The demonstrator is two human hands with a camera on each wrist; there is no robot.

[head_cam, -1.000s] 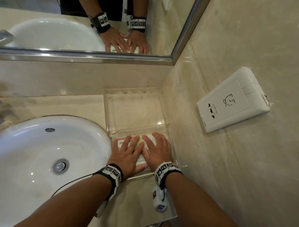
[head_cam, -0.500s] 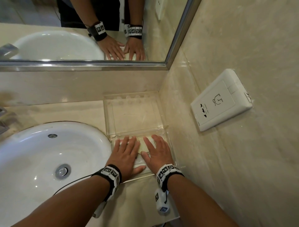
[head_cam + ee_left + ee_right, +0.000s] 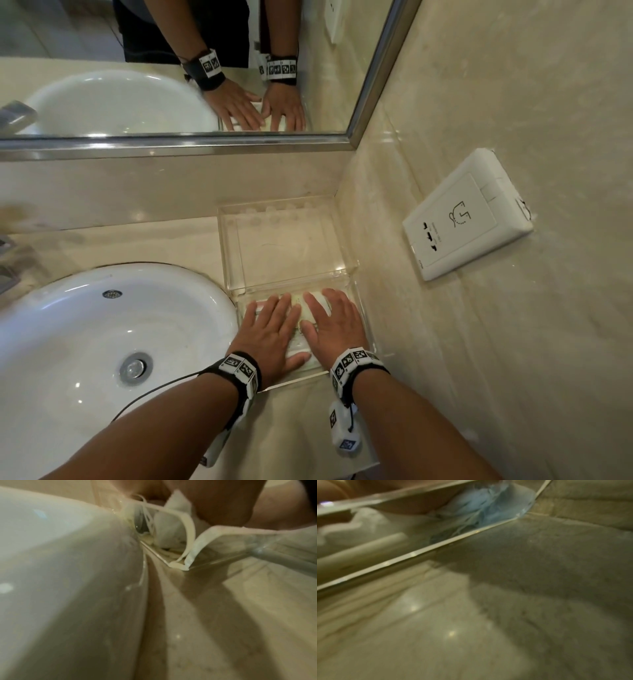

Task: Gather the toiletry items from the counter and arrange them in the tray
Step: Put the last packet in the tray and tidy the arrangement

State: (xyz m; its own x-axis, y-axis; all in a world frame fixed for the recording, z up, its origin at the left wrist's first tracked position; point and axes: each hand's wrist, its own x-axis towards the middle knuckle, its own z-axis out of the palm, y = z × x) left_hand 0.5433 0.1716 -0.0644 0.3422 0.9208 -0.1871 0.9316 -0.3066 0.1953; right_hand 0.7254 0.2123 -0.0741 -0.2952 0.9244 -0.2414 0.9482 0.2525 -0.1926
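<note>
A clear acrylic tray (image 3: 363, 318) sits on the beige counter between the sink and the right wall. Pale wrapped toiletry packets (image 3: 303, 310) lie inside it, mostly hidden under my hands. My left hand (image 3: 270, 330) lies flat on the packets with straight, spread fingers. My right hand (image 3: 334, 322) lies flat beside it, fingers straight, also pressing on the packets. In the left wrist view a white packet (image 3: 168, 530) shows behind the tray's clear wall (image 3: 187, 536). The right wrist view shows a bluish-white packet (image 3: 481, 509) inside the tray's front wall (image 3: 423, 551).
A second clear tray or open lid (image 3: 284, 246), with nothing in it, stands behind the first, against the back wall. The white sink (image 3: 102, 342) is on the left. A white wall socket (image 3: 466, 216) is on the right wall. A mirror (image 3: 171, 68) hangs above.
Both hands stay flat on the packets in the tray. Only the head view has shifted slightly.
</note>
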